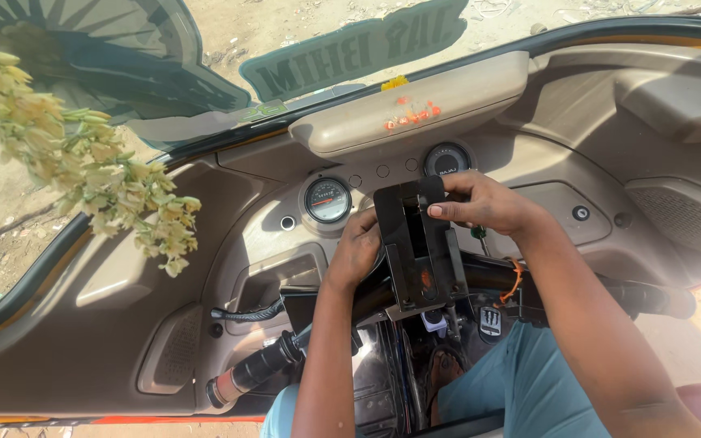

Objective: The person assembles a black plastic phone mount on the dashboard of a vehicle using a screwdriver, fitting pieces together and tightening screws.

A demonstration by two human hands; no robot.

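A black phone holder bracket (417, 243) stands on the handlebar column in the middle of a small vehicle's cab. My left hand (356, 250) grips the bracket's left edge from behind. My right hand (480, 203) is closed on the bracket's top right corner, with the thumb across the front. A green-handled tool (478, 234) pokes out below my right hand, its tip hidden. Both forearms reach up from the bottom of the view.
Two round gauges (328, 199) sit in the beige dashboard (229, 211). A flower garland (99, 166) hangs at the left by the windscreen. The left handlebar grip (255, 369) points down-left. An orange band (516, 280) wraps the right handlebar. My blue trousers (521, 381) fill the bottom.
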